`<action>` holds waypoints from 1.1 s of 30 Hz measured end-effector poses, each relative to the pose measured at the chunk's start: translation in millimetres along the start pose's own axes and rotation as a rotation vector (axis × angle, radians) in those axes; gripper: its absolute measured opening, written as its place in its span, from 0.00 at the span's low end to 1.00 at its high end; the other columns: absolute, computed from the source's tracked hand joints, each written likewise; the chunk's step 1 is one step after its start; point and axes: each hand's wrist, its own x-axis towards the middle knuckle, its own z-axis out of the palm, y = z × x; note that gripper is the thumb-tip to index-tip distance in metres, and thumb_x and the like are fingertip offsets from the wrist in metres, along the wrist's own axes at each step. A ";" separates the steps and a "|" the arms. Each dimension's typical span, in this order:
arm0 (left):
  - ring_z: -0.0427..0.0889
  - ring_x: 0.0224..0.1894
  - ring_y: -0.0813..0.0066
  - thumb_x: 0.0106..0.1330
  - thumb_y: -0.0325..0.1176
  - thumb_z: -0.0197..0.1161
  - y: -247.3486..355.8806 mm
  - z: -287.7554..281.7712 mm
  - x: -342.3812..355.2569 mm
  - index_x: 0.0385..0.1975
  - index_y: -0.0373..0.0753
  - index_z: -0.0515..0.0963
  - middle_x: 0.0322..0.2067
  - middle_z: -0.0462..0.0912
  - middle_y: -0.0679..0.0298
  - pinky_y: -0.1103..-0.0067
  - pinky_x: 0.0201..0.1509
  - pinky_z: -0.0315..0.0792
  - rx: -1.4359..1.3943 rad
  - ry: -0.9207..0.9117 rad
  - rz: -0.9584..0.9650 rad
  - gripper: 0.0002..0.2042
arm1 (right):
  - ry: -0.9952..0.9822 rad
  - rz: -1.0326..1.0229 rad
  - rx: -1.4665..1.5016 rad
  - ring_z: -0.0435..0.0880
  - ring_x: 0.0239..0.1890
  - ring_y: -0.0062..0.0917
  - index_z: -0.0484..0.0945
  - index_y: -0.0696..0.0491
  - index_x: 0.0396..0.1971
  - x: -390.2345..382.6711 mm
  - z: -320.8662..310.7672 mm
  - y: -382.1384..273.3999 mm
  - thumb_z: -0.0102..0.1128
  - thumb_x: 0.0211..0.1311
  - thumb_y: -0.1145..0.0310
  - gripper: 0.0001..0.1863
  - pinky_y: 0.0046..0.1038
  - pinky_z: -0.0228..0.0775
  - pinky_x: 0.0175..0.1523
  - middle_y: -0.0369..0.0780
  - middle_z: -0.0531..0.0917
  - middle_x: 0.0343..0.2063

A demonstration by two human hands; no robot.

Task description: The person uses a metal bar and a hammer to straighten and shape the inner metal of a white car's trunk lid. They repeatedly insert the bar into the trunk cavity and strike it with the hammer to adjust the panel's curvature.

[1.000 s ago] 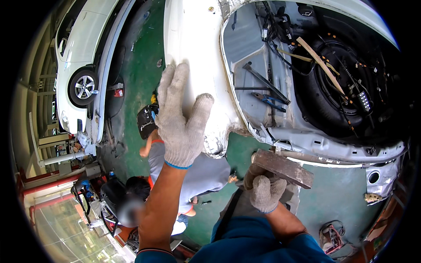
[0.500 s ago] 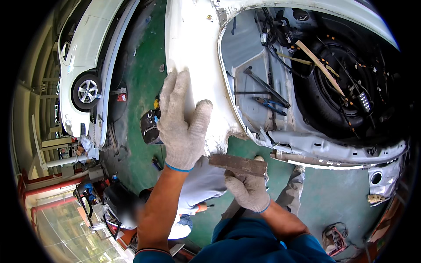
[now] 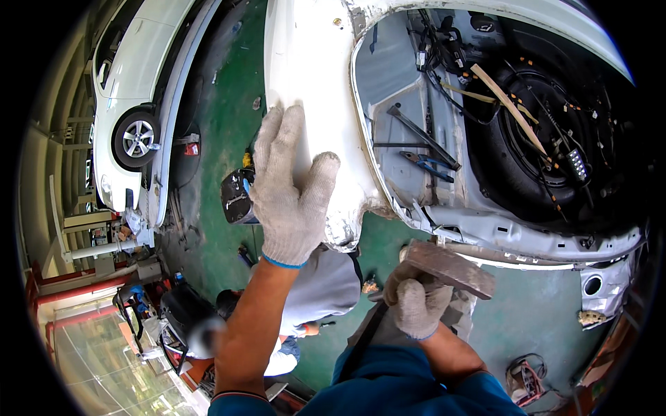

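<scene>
My left hand (image 3: 291, 201), in a pale knitted glove, lies spread on the white rear body panel (image 3: 316, 90) of a car, fingers pointing away from me. To its right, lower and closer to my body, my gloved right hand (image 3: 420, 308) is closed round what looks like a hammer (image 3: 451, 268). The hammer's long, block-shaped brown head sits above the fist, tilted down to the right and apart from the car. Its handle is mostly hidden by the hand. Near both hands is the panel's torn lower corner (image 3: 345, 239).
In the open trunk lie blue-handled pliers (image 3: 427, 166), a dark metal bar (image 3: 423, 136), loose wiring and a spare wheel (image 3: 517, 132). A person in grey (image 3: 322, 284) crouches below my left forearm. Another white car (image 3: 142, 62) stands at left. A bag (image 3: 525, 380) lies at lower right.
My right hand has swung the hammer right and slightly down, away from the panel's corner, and its head is more tilted. My left hand stays on the panel.
</scene>
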 end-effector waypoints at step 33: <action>0.74 0.70 0.47 0.65 0.36 0.70 0.9 0.7 -0.2 0.70 0.39 0.74 0.71 0.69 0.42 0.63 0.68 0.75 0.001 0.013 0.000 0.31 | -0.179 0.297 0.038 0.74 0.36 0.17 0.77 0.59 0.66 20.9 2.0 -24.4 0.61 0.75 0.68 0.23 0.23 0.70 0.41 0.35 0.83 0.39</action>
